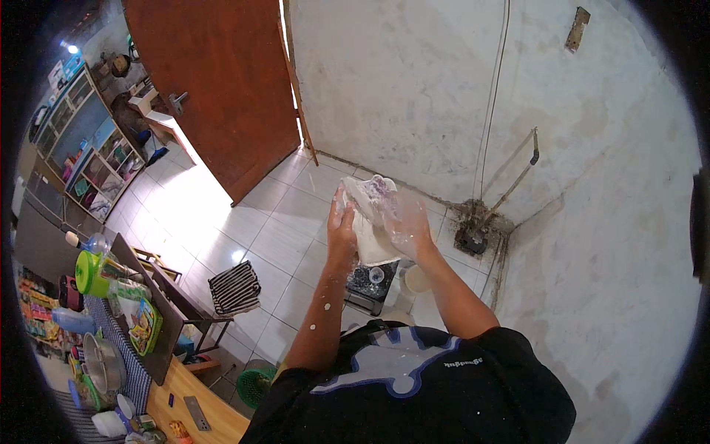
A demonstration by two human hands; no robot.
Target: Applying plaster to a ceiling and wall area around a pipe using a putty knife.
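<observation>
In front of me my left hand (339,229) is closed round the side of a limp white cloth or bag (376,237) with crumpled, powdery white matter at its top. My right hand (405,226), whitened and smeared by motion, is against the other side, so its fingers are unclear. White specks dot my left forearm. Below, a dark low appliance (364,288) bears a small clear cup (376,274), and a pale round container (415,280) stands beside it, partly hidden by my arm.
At left are a cluttered table (200,403), a chair (207,325), a green basket (255,381) and a shelving unit (87,144). A striped mat (234,287) lies on the tiles. A brown door (214,96) stands ahead; walls (606,259) bound the right, with a pipe (510,185).
</observation>
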